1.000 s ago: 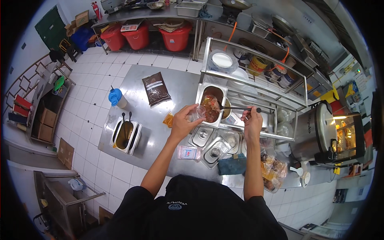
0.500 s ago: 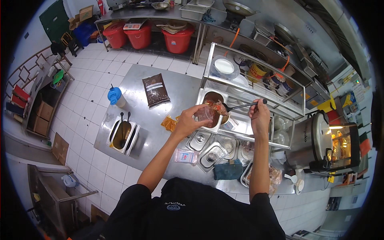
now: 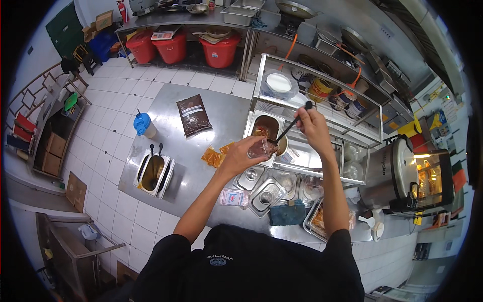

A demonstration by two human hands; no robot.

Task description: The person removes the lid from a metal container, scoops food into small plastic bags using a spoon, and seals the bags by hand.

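A dark sauce pouch (image 3: 193, 115) lies near the desk's (image 3: 221, 113) far edge, a blue-lidded bottle (image 3: 144, 125) at its left edge, and three red tubs (image 3: 173, 46) stand beyond.

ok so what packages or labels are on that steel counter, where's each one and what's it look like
Dark brown pouch: flat, far side of counter, pale label strip.
Orange sachets: small pile beside the left hand.
Small clear packet: near edge, pink and blue print.
Blue-capped bottle: left edge, white body.

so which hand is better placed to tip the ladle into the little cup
Right. The right hand already grips the ladle, its bowl at the clear cup; the left hand is busy holding that cup.
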